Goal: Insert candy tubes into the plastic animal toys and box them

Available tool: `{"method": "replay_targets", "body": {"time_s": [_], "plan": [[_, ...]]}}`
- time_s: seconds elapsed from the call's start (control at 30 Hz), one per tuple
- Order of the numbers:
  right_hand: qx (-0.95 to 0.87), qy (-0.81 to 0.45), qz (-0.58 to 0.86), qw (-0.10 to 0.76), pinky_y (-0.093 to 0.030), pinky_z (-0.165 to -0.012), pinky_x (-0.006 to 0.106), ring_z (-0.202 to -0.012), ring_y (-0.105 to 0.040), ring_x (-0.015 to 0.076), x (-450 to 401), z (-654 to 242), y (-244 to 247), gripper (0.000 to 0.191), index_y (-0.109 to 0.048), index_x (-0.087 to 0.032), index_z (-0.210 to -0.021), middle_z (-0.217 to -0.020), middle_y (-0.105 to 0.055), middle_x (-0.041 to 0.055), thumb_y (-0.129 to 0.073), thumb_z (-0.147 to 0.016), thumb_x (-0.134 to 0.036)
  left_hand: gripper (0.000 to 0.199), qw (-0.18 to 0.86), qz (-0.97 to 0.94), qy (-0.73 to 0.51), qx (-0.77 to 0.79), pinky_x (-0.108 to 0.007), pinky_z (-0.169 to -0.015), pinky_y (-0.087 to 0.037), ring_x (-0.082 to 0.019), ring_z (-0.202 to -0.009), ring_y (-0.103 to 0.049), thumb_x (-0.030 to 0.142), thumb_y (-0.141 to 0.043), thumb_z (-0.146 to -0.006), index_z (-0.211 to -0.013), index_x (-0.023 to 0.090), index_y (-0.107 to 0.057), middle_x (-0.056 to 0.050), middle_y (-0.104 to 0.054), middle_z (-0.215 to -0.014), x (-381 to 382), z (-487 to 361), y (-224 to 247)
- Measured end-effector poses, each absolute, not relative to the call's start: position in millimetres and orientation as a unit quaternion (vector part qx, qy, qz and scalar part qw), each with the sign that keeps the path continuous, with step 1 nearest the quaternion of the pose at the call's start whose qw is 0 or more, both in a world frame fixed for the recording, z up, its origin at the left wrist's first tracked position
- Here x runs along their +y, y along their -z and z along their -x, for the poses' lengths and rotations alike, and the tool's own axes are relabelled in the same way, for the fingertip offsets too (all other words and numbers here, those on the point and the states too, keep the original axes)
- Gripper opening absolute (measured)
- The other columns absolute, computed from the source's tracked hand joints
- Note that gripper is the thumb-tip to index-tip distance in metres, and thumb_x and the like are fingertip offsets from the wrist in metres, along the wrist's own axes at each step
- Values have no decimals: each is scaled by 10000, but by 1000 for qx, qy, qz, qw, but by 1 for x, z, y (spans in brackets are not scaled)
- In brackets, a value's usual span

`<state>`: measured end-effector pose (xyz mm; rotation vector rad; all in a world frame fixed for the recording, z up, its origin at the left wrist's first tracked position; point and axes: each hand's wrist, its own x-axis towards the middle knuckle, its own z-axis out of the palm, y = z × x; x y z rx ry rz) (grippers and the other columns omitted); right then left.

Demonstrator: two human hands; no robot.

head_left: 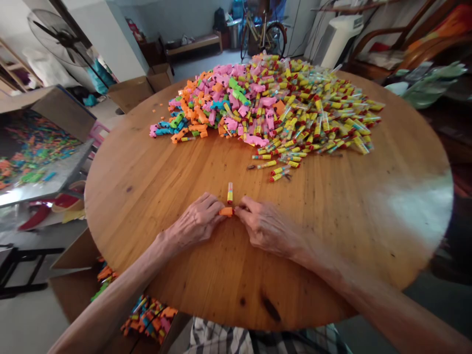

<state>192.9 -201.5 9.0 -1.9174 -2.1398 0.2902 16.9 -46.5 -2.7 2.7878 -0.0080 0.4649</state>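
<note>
Near the front of the round wooden table [177,177], my left hand [201,216] is closed on the left end of a small orange plastic toy piece [226,211]. My right hand [260,223] pinches at the right end of the same piece; the fingertips hide what exactly they grip there. Just beyond the orange piece lies a small clear tube with a yellow label and red end [230,193], apart from both hands. Farther back a heap of pink, orange, green and blue toy pieces [217,101] merges on the right into a pile of similar yellow-labelled tubes [324,113].
Below the table's left edge stands an open cardboard box [75,290] holding more coloured pieces. At far left a grey side table [70,167] bears another box of toys. A standing fan [64,38], a bicycle [263,34] and a wooden chair [391,42] are behind.
</note>
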Motion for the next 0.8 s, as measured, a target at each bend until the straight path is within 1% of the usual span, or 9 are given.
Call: {"method": "replay_targets", "body": {"time_s": [0.17,0.23,0.37,0.43,0.5,0.6,0.67,0.73,0.8], "plan": [[-759,-79,641,82,-257,-539,354,-594,-451,143,-201,-190,-8,354,-657,-72,-1146,-1083,-611,138,-514,-823,-91,182,144,-977,-157,2,-331,-698,-460,-201,-792,-510,190,-399,-1040,-939,161,-548,-74,-572,-857,-50,-20,0],[-767,-68,633,71,-249,-526,364,-568,-426,143,-201,-189,-7,365,-660,-63,-1139,-1064,-611,138,-509,-808,-85,157,145,-977,-159,0,-327,-692,-452,-197,-788,-498,163,-409,-1033,-937,161,-534,-71,-561,-856,-51,-21,-1],[-766,-65,634,78,-244,-518,365,-538,-380,138,-202,-188,-5,335,-667,-73,-1098,-1016,-606,125,-495,-811,-83,147,172,-973,-156,8,-340,-722,-443,-198,-797,-481,162,-417,-1038,-936,163,-523,-66,-560,-855,-52,-17,2],[-762,-65,639,86,-242,-521,364,-552,-396,141,-203,-188,-3,342,-660,-79,-1111,-1031,-607,125,-494,-812,-89,146,177,-973,-147,32,-357,-761,-443,-206,-835,-485,200,-423,-1048,-965,165,-538,-74,-574,-891,-51,-13,7],[-759,-64,642,87,-242,-520,362,-595,-444,155,-204,-186,0,407,-632,-66,-1184,-1061,-606,131,-495,-802,-92,157,163,-975,-139,59,-374,-794,-442,-218,-877,-486,246,-431,-1055,-995,168,-553,-85,-586,-939,-50,-10,11],[-755,-65,646,91,-257,-519,358,-640,-492,171,-207,-183,2,463,-599,-49,-1243,-1080,-605,137,-494,-794,-87,196,134,-979,-132,81,-383,-799,-436,-231,-896,-481,291,-430,-1059,-976,173,-562,-92,-589,-968,-51,-8,15],[-748,-80,650,113,-277,-520,351,-617,-490,159,-207,-182,0,383,-627,-77,-1178,-1063,-611,125,-491,-821,-93,202,119,-980,-137,81,-379,-785,-432,-231,-881,-483,284,-435,-1056,-942,172,-559,-90,-589,-949,-53,-6,14],[-737,-95,651,153,-318,-543,333,-617,-509,151,-205,-184,-4,256,-662,-134,-1057,-993,-621,95,-469,-890,-120,195,109,-979,-150,80,-372,-766,-433,-228,-859,-491,273,-454,-1047,-911,172,-550,-84,-591,-920,-56,-2,10],[-727,-93,654,189,-360,-581,311,-649,-551,155,-197,-189,-6,260,-671,-170,-1004,-911,-620,73,-416,-960,-150,195,109,-975,-163,101,-362,-755,-439,-224,-852,-503,268,-458,-1044,-891,178,-539,-78,-595,-906,-57,8,4]]}}
